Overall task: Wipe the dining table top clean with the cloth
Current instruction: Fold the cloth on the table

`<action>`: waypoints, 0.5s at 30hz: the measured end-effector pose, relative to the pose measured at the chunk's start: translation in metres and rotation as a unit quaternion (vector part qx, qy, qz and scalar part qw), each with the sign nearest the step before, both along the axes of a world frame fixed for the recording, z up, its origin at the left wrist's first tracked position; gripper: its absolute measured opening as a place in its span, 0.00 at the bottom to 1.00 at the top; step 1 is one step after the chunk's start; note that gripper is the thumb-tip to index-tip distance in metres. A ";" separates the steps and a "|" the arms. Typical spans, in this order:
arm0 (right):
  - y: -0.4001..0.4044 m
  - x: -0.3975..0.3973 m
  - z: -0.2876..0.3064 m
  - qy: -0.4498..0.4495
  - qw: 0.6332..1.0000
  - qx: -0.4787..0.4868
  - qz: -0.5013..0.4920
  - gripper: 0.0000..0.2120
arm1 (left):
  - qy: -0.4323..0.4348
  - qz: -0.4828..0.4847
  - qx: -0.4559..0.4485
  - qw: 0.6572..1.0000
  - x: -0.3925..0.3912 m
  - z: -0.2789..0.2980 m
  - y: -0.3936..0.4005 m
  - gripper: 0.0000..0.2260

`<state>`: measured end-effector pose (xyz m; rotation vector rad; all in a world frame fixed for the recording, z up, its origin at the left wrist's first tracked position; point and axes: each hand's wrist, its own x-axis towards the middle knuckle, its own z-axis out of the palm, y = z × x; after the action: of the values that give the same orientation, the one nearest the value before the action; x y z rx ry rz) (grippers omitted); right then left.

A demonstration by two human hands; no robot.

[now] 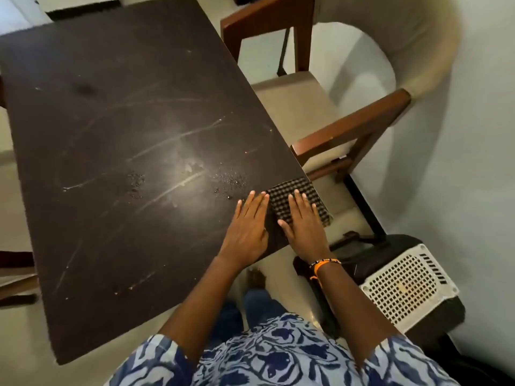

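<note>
Head view. The table [117, 129] has a dark top, marked with pale streaks and scratches and a scatter of crumbs [228, 182] just left of the hands. The cloth [292, 199], a dark checked weave, lies folded at the table's right-hand corner, near the person, with its outer edge reaching past the table edge.

Right hand [302, 218]: flat on the cloth, fingers straight and together, pressing down; nothing is clasped. Left hand [248, 221]: flat on the bare top just beside the cloth, fingers straight, fingertips at or touching its left border; also clasping nothing.

Handling, as a judgement: the cloth looks soft, light and limp, with a coarse weave that should drag well on the smooth top. It is likely to bunch or unfold if pushed from one edge. Best held under a flat palm over its middle, as the right hand has it, or pinched along the folded edge to lift it. The overhanging part could slip off the corner if pressure is released.

A wooden chair [348, 129] stands against the right side of the table; a perforated white box [404, 285] sits on the floor near it.

Writing: no brand, label or legible text is visible anywhere in this view.
</note>
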<state>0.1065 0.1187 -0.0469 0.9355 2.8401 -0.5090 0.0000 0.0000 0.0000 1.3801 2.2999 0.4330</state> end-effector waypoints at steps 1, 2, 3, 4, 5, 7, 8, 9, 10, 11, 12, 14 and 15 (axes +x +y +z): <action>0.000 0.000 -0.004 0.002 1.000 -0.004 -0.007 0.35 | -0.012 0.014 -0.009 1.000 0.000 -0.002 0.003 0.29; 0.002 -0.001 -0.004 0.008 1.000 0.009 -0.007 0.34 | -0.031 0.034 -0.008 0.999 -0.001 -0.004 0.006 0.29; 0.002 -0.001 -0.008 0.015 0.999 0.029 -0.006 0.33 | -0.050 0.053 -0.013 0.997 0.000 -0.005 0.009 0.29; 0.001 -0.003 -0.008 0.022 0.998 0.050 -0.006 0.31 | -0.074 0.075 -0.009 0.994 0.002 -0.005 0.012 0.28; 0.000 -0.003 -0.013 0.030 0.997 0.071 -0.001 0.30 | -0.106 0.103 -0.004 0.989 0.003 -0.005 0.015 0.28; 0.000 -0.006 -0.016 0.029 0.993 0.110 0.012 0.30 | -0.166 0.164 0.010 0.972 0.004 -0.006 0.019 0.27; 0.001 -0.008 -0.014 0.021 0.992 0.126 0.017 0.30 | -0.179 0.184 0.016 0.966 0.002 -0.006 0.021 0.26; 0.002 -0.009 -0.014 0.018 0.990 0.136 0.020 0.30 | -0.188 0.193 0.017 0.963 0.000 -0.008 0.022 0.26; 0.003 -0.011 -0.013 0.014 0.989 0.143 0.020 0.31 | -0.192 0.194 0.015 0.962 -0.002 -0.009 0.022 0.26; 0.004 -0.013 -0.011 0.007 0.990 0.140 0.022 0.31 | -0.199 0.194 0.012 0.960 -0.004 -0.009 0.023 0.26; 0.006 -0.016 -0.011 0.011 0.990 0.141 0.021 0.31 | -0.211 0.199 0.011 0.957 -0.005 -0.008 0.023 0.26; 0.011 -0.020 -0.004 0.026 0.991 0.128 0.013 0.28 | -0.253 0.225 0.015 0.941 -0.009 -0.005 0.024 0.26; 0.014 -0.022 0.004 0.042 0.994 0.100 -0.006 0.24 | -0.276 0.239 0.019 0.931 -0.011 -0.004 0.025 0.25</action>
<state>0.0840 0.1326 -0.0433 0.9862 3.0072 -0.2751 -0.0114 0.0248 -0.0039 0.5769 2.1150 0.8902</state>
